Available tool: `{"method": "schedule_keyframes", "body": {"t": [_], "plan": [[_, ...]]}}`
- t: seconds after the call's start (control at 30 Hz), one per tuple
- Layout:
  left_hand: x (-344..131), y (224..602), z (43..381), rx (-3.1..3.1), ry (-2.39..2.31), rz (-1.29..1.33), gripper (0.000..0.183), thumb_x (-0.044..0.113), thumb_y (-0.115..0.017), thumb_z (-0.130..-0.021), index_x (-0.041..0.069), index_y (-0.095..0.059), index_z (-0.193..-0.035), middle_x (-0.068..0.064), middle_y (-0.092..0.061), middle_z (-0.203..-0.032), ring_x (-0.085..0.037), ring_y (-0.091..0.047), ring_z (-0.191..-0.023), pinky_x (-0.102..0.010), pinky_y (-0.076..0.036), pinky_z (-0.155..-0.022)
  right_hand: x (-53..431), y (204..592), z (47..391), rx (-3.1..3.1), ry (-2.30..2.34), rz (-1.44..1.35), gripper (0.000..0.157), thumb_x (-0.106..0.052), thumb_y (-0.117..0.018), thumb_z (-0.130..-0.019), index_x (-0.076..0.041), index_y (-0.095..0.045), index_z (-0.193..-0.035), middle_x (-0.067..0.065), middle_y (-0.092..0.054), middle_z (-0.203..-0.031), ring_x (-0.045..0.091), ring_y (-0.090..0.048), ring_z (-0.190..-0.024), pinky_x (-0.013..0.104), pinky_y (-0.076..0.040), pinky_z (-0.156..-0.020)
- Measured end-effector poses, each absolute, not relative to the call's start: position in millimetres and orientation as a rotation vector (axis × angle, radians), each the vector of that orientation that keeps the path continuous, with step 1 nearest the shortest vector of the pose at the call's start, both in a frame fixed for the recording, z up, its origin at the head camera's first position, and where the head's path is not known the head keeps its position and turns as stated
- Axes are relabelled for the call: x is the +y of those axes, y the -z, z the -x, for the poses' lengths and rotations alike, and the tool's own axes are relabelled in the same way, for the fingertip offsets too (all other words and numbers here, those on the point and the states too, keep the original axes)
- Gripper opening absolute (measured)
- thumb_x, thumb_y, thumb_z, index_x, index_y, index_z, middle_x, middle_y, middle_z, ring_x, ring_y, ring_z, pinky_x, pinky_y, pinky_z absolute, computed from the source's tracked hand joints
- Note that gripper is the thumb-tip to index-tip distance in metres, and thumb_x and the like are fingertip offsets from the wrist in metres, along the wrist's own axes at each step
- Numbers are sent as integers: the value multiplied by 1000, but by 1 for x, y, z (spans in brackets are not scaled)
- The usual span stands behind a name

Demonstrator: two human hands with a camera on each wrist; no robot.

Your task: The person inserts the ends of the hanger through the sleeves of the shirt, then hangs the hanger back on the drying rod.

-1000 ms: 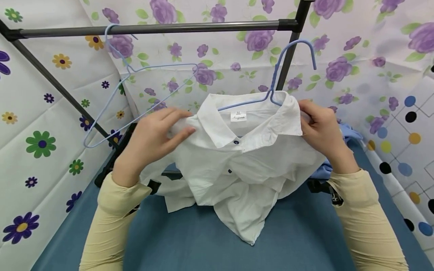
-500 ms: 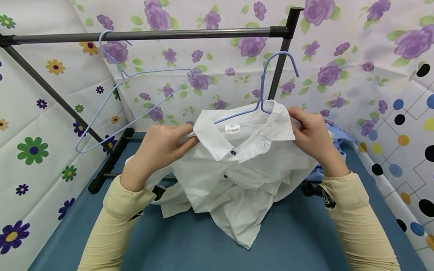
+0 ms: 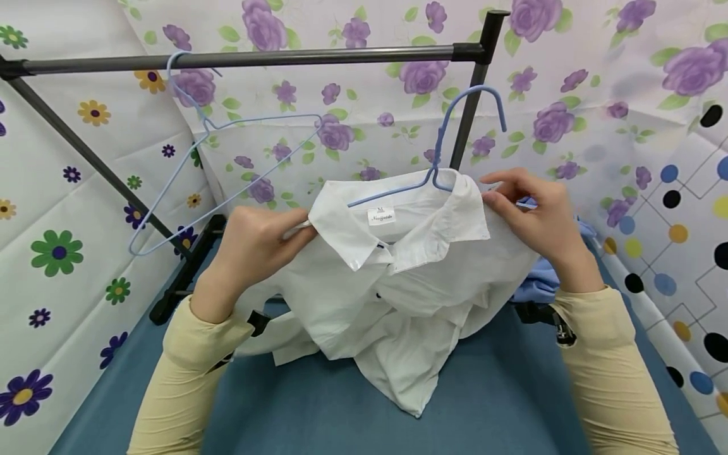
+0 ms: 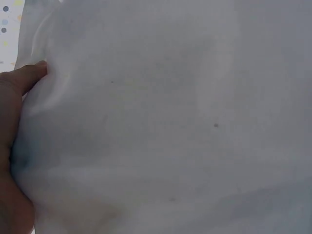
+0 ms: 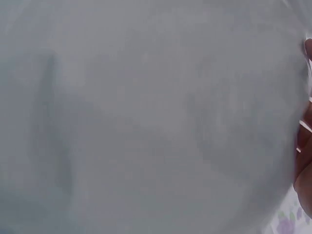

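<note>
"Two grips on the white shirt (image 3: 335,297). Where?"

"Left hand (image 3: 256,243) pinches it on one side of the collar (image 3: 341,230); right hand (image 3: 537,215) pinches it on the other. The shirt is held up over the counter (image 3: 318,411)."

"Step in hand?"

"Seating it on the blue hanger (image 3: 437,148), in my judgement. The hook (image 3: 478,88) stands clear above the collar; the hanger's ends are hidden."

"Next move?"

"Apparently calls for levelling both sides, then taking the hook to the rail (image 3: 341,57), where a second hanger (image 3: 206,124) hangs."
</note>
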State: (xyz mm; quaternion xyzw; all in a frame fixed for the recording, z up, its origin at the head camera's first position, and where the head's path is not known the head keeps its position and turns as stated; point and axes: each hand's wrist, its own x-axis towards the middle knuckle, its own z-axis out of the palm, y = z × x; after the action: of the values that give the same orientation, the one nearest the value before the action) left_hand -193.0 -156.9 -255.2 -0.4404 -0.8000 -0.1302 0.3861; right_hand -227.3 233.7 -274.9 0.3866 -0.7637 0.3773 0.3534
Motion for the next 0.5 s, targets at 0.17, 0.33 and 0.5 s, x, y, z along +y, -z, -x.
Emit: {"method": "schedule_keyframes", "body": {"t": [0.17,0.33,0.5], "plan": [[-163,249,190,-2001,324,1078,30,29,-55,-94,13,-56,-68,8,-30,-44,-6,-26,-36,-27,-18,-38,245,270,216,-2059,-1024,-887,25,-15,-65,-88,2,-66,-107,3,-64,-76,3,-55,-68,17,-41,-66],[-169,245,188,-1990,377,1034,32,30,-53,-95,11,-61,-70,6,-34,-44,-6,-30,-36,-26,-20,-39,262,292,220,-2147,-1135,-819,34,-10,-63,-88,-1,-59,-121,1,-63,-84,9,-52,-70,20,-38,-64],[-172,242,187,-1946,380,994,36,28,-53,-94,14,-51,-60,9,-27,-45,-4,-24,-35,-25,-16,-39,272,324,224,-2359,-1392,-623,62,-7,-62,-88,-20,-34,-143,2,-54,-109,18,-54,-84,21,-45,-65]]}}
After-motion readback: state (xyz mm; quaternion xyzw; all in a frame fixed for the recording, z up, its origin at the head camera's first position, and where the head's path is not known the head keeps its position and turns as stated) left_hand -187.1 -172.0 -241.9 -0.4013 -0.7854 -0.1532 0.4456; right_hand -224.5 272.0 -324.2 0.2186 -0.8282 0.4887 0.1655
